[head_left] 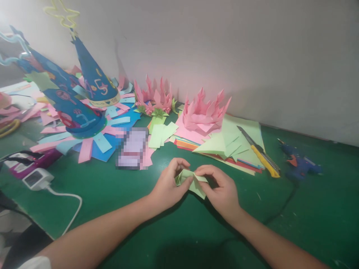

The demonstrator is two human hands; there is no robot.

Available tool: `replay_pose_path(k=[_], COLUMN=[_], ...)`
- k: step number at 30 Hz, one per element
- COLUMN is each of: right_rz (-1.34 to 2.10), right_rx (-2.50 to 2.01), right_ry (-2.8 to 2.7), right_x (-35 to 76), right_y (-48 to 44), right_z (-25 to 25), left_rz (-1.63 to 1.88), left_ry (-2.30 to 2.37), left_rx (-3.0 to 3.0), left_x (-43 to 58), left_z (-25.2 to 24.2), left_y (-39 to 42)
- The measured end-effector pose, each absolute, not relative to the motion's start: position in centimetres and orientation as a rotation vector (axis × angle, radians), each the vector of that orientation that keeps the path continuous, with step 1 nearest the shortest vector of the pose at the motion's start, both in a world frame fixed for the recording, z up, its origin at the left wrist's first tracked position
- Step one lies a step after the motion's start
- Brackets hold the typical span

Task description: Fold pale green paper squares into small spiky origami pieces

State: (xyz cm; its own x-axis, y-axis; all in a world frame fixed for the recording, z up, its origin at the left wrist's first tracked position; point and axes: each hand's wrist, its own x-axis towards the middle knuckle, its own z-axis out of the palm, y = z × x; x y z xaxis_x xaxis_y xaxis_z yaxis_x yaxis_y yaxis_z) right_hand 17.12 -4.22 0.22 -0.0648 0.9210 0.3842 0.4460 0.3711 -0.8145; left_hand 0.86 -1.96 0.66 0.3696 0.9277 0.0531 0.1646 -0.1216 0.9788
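Both my hands pinch a small folded piece of light green paper (191,181) just above the green table (112,194). My left hand (168,186) grips its left side with thumb and fingers curled. My right hand (221,188) holds the right side, fingers closed over a fold. Part of the paper is hidden behind my fingers.
A stack of coloured sheets (224,145) lies beyond, with a pink paper crown (203,112), a yellow utility knife (260,153) and a blue glue gun (300,164). Blue paper cones (84,97) and paper strips fill the left. A white charger (36,178) with cable sits front left.
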Motion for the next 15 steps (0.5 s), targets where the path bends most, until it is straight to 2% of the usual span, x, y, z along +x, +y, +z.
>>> replay_pose_path(k=[15], right_rz=[0.666], right_rx=[-1.286], right_ry=[-1.693], right_x=[17.15], right_y=[-4.13], right_z=[-0.33], left_rz=[0.844], left_ry=[1.081], left_rx=[1.629], left_x=[0.83], left_z=[0.43], left_y=[-1.8])
